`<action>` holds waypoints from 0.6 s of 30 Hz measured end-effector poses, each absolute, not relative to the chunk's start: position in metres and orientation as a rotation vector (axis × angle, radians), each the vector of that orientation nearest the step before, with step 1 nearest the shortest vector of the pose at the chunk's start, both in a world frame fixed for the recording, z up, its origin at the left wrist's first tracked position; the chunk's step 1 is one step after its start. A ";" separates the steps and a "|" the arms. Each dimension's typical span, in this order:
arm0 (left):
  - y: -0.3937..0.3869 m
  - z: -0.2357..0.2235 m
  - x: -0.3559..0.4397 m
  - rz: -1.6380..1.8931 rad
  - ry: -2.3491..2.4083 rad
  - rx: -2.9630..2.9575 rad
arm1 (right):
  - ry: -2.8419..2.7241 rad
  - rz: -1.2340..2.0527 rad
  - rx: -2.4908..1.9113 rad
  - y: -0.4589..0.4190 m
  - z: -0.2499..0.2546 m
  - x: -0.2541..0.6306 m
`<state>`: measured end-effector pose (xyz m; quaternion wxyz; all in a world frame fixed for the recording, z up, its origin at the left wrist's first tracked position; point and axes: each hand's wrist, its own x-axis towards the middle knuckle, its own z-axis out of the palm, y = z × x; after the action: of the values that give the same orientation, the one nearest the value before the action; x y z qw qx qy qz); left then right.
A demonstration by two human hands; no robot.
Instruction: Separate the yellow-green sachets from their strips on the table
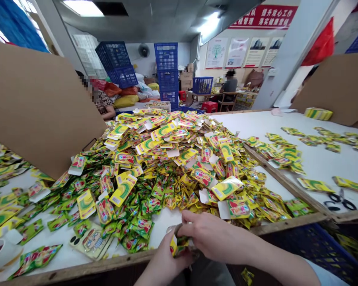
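My left hand (170, 256) grips a small yellow carton (173, 245) at the table's front edge, with its open end turned up. Over the carton's opening, the fingers of my right hand (207, 234) are bent together; a bit of green wrapper shows beneath them, but whether they pinch it is hidden. Green candy packets (140, 228) lie in a heap just left of my hands. Yellow candy packets (193, 198) are piled beyond them. Many open yellow cartons (167, 131) lie on top of the heap.
A phone in a cartoon case (91, 242) and a cup (2, 254) stand at the front left. Scissors (341, 200) lie right, past a wooden strip (286, 182). Cardboard panels (38, 103) flank the table. A blue crate (322, 246) sits below; seated people work behind.
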<state>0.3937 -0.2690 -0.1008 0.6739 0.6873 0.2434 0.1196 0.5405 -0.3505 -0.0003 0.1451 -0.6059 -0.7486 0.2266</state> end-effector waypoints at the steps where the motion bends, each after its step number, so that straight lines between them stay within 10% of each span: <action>1: -0.269 -0.101 0.393 0.254 0.540 1.541 | -2.096 0.686 -1.715 -0.351 -0.001 0.542; 18: -0.295 -0.126 0.417 0.052 0.233 1.426 | -1.805 0.833 -1.767 -0.403 -0.041 0.566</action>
<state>0.4166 -0.2950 -0.1259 0.7499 0.6525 0.1066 0.0236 0.5664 -0.4031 -0.0414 0.2385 -0.6451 -0.6592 0.3040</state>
